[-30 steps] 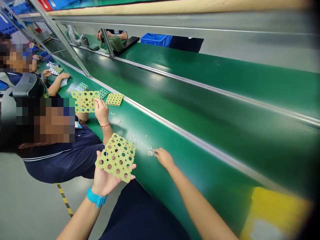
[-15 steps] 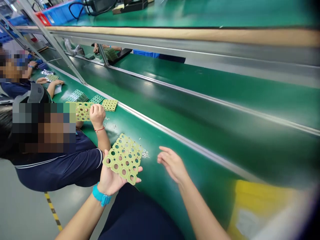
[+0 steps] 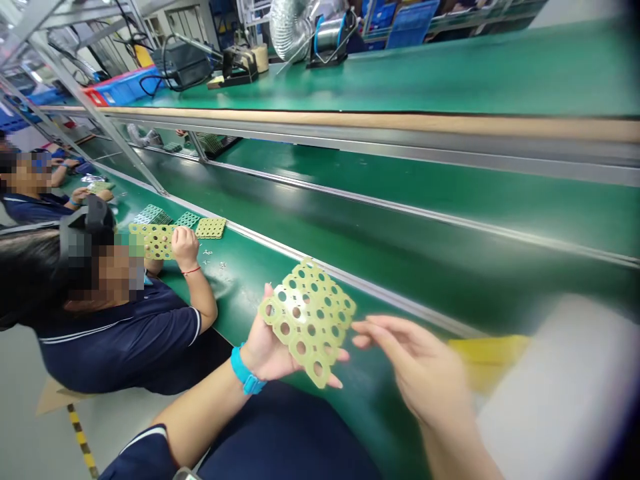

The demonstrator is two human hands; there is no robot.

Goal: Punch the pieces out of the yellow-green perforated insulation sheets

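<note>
The left hand (image 3: 267, 355) is open with palm up and holds a yellow-green perforated plate (image 3: 309, 319) over the green conveyor belt (image 3: 370, 427). The right hand (image 3: 417, 367) is half open, holds nothing, and its fingers (image 3: 380, 330) are just beside the plate.

This is a factory assembly floor: long green conveyor belts (image 3: 380, 190) with aluminium rails run side by side, workers in matching navy polo shirts (image 3: 115, 340) sit along them, and blue plastic crates (image 3: 125, 87), flexible silver ducting (image 3: 290, 20) and yellow-and-black floor tape (image 3: 80, 433) surround the line.
</note>
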